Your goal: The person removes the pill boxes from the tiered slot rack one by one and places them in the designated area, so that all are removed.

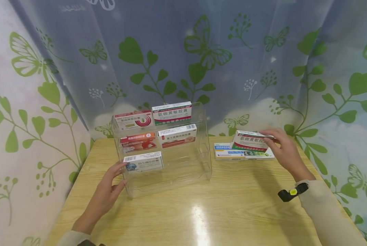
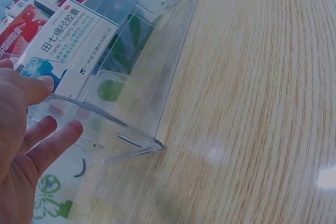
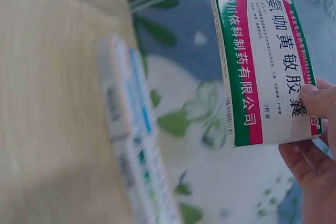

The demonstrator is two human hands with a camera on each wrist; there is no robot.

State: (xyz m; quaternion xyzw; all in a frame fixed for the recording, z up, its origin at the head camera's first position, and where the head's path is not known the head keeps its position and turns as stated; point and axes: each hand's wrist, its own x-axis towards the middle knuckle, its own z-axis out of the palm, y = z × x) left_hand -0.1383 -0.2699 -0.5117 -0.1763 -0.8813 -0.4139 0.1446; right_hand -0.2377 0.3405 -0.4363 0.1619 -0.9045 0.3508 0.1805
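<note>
A clear tiered display rack (image 1: 208,153) stands on the table, holding several medicine boxes. My left hand (image 1: 102,191) holds the rack's left side wall. In the left wrist view, its digits lie on both sides of the clear panel (image 2: 113,119), one touching the corner of a white-and-blue box (image 2: 79,48) on the lowest tier. To the right, my right hand (image 1: 283,150) pinches one end of a white medicine box (image 1: 249,141) with green and red bands. That box is tilted above two flat boxes, a blue-and-white one (image 1: 228,154) and a green-and-white one (image 1: 258,155).
On the top tier sit a red-and-white box (image 1: 133,120) and a green-banded box (image 1: 172,113). The middle tier carries a red-orange box (image 1: 138,142) and a white-and-red box (image 1: 177,136). Patterned curtain (image 1: 171,51) closes off the back and sides of the wooden table (image 1: 232,205).
</note>
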